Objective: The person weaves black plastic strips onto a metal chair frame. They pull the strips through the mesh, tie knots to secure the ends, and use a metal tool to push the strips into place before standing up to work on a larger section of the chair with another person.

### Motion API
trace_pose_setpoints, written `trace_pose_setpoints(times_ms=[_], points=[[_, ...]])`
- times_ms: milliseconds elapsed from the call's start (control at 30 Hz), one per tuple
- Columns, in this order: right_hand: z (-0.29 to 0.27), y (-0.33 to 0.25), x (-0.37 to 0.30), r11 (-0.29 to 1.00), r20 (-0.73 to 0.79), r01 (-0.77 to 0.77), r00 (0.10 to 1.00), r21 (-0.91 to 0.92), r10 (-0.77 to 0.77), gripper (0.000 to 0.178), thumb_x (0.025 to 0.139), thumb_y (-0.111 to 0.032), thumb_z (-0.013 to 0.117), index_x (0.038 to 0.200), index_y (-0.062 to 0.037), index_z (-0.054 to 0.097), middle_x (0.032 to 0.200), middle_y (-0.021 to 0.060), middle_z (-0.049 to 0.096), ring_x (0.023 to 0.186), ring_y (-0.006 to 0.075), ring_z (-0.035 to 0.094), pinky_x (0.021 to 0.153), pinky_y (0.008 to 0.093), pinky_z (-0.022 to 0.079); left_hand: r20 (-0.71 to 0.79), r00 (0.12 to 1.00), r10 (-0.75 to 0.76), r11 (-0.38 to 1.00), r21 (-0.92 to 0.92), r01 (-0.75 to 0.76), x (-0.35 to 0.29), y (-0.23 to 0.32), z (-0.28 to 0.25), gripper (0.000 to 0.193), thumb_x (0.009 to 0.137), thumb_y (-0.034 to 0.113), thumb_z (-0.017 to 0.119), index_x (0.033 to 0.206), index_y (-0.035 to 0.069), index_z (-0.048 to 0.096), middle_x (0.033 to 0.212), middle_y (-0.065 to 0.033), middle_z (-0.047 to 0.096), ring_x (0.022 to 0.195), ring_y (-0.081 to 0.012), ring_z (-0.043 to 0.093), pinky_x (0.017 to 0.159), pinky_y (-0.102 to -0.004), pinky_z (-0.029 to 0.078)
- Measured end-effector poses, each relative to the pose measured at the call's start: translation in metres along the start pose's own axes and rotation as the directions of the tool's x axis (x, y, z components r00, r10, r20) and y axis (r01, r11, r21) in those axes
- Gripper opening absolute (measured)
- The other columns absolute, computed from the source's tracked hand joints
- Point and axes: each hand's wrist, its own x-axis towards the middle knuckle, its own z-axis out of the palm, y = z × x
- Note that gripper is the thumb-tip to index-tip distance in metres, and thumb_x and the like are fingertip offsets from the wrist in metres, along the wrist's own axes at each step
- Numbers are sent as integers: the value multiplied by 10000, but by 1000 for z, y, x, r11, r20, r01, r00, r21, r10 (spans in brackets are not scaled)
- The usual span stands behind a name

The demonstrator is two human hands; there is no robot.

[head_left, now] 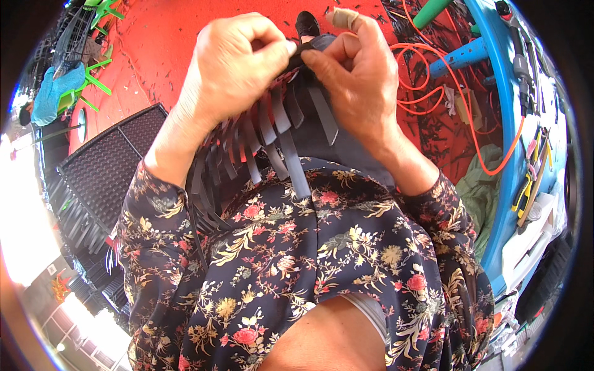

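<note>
Left hand [247, 68] and right hand [356, 77] are both beyond the floral shirt [284, 247], thumb and fingers pinched on a dark band [300, 60]. That band lies right between the two hands, touching both, so neither is nearer; its short visible length slants away from the shirt toward the right hand. Grey strips [292, 162] hang near it, long and flat, free ends pointing mostly toward the shirt. Left of the shirt sits a woven panel [102, 161]; right of it, a blue desk [506, 93].
</note>
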Motion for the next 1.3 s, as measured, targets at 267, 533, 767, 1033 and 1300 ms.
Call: trace_pose_setpoints(times_ms=[267,533,767,1033,1300], points=[[-19,14,14,697,111,-242,967,676,228,138,869,-89,545,986,-21,519,639,0,519,485,62,454,436,173,346,347,918,-192,778,-517,358,12,-21,5,162,837,127,591,905,-17,621,707,22,577,595,-26,483,543,-172,396],[-7,79,9,992,190,96,976,82,-110,487,729,-33,630,1198,-70,505,1121,26,584,1086,130,507,904,297,400,291,946,-142,771,-567,290,15,-38,-1,108,858,98,566,899,1,592,773,-17,591,653,-54,530,609,-184,451],[39,71,30,976,215,215,952,35,-218,356,690,-122,668,1034,-59,596,933,136,638,906,275,616,810,340,476,182,974,-136,710,-668,224,26,-65,-32,95,867,71,546,902,-10,580,842,-63,598,687,-88,544,639,-224,479],[52,73,35,964,163,265,951,4,-262,323,703,-153,672,1007,-73,602,913,125,637,868,281,617,784,346,480,15,999,-42,798,-601,43,42,-81,-53,141,877,76,534,927,-47,579,837,-95,601,674,-127,551,622,-267,484],[48,66,29,957,124,282,950,62,-288,373,705,-137,663,1054,-46,567,920,129,630,889,267,619,786,350,492,-110,982,-150,793,-607,53,40,-52,-40,131,868,93,520,775,9,557,654,-41,558,539,-103,523,519,-234,458]])
